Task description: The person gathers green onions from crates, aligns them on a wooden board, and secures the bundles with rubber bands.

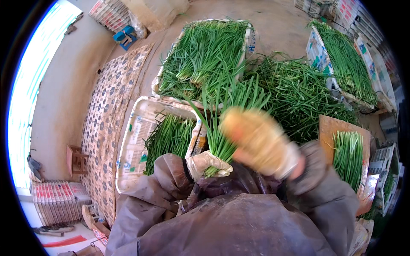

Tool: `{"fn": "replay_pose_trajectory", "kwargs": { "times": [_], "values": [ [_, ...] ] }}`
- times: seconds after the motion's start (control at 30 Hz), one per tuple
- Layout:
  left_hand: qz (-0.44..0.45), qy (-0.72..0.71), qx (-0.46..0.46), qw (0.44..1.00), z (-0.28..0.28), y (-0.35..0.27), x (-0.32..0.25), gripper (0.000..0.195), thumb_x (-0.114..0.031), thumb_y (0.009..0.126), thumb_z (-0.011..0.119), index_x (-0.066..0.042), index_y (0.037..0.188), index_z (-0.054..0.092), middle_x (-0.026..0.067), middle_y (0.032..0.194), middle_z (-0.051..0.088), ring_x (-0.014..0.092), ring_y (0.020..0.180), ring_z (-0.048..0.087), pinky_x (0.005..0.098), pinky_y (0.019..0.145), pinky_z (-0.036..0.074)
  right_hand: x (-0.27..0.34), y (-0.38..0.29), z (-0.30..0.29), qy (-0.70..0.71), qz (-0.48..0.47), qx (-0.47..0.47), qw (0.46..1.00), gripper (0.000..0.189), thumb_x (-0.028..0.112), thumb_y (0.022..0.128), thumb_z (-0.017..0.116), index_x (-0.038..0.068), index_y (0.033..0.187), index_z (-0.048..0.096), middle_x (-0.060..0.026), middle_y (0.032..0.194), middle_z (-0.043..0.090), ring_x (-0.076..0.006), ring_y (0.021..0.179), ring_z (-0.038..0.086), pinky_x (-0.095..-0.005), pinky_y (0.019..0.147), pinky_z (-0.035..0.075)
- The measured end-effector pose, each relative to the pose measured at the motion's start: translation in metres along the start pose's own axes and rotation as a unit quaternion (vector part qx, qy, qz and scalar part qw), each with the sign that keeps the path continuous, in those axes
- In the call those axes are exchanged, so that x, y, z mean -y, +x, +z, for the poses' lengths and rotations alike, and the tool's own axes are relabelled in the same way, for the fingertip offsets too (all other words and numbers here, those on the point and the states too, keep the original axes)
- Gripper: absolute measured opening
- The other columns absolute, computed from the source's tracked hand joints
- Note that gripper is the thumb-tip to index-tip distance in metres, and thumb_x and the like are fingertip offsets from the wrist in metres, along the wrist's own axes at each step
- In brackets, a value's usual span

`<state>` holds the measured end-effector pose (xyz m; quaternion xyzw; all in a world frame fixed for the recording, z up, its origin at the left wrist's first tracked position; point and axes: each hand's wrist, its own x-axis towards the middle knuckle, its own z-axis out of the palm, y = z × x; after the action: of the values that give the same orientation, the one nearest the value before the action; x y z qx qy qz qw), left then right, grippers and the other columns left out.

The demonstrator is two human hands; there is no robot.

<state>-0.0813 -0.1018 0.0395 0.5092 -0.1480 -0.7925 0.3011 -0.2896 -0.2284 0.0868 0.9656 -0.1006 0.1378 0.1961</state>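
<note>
A whitish glove covers my left hand (pixel 209 164), which is closed around the lower ends of a bunch of green leafy stalks, seemingly garlic chives (pixel 218 144); their leaves fan out away from me. Just to the right, my right hand (pixel 259 140), in a yellow and white glove, is strongly blurred over the right side of the bunch; its fingers cannot be made out. A white plastic crate (pixel 137 134) at the left holds more green stalks. Beyond it stands a fuller crate (pixel 246 48) with leafy bunches, their pale ends towards me.
Loose greens (pixel 294 92) lie heaped ahead to the right. A wooden board (pixel 326 128) at the right bears a neat bundle of stalks (pixel 347 156). Another filled crate (pixel 323 48) stands farther right. A small wooden stool (pixel 74 160) is by the left wall.
</note>
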Motion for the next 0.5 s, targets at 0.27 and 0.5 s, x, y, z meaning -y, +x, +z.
{"fn": "replay_pose_trajectory", "kwargs": {
  "times": [0.27,0.5],
  "values": [
    [-0.052,0.14,0.065,0.987,-0.003,-0.034,-0.003,0.015,-0.006,0.082,0.062,0.002,0.095,0.062,0.0079,0.072,0.06,0.013,0.066,0.057,0.0248,0.061,0.046,0.092,0.037,0.03,0.225,-0.087,-0.073,0.968,0.049,0.031,0.088,0.045,0.02,0.135,0.037,-0.0076,0.135,0.042,-0.0209,0.128,0.036,-0.0431,0.108,0.023],
    [-0.12,0.086,0.168,0.975,0.004,-0.073,-0.007,0.046,-0.003,0.076,0.068,0.002,0.117,0.048,0.0038,0.069,0.051,0.011,0.056,0.046,0.0239,0.05,0.037,0.08,0.038,0.036,0.398,-0.092,-0.013,0.913,0.069,0.028,0.073,0.058,0.008,0.135,0.035,-0.004,0.121,0.05,-0.0182,0.119,0.044,-0.0407,0.104,0.025]
  ]
}}
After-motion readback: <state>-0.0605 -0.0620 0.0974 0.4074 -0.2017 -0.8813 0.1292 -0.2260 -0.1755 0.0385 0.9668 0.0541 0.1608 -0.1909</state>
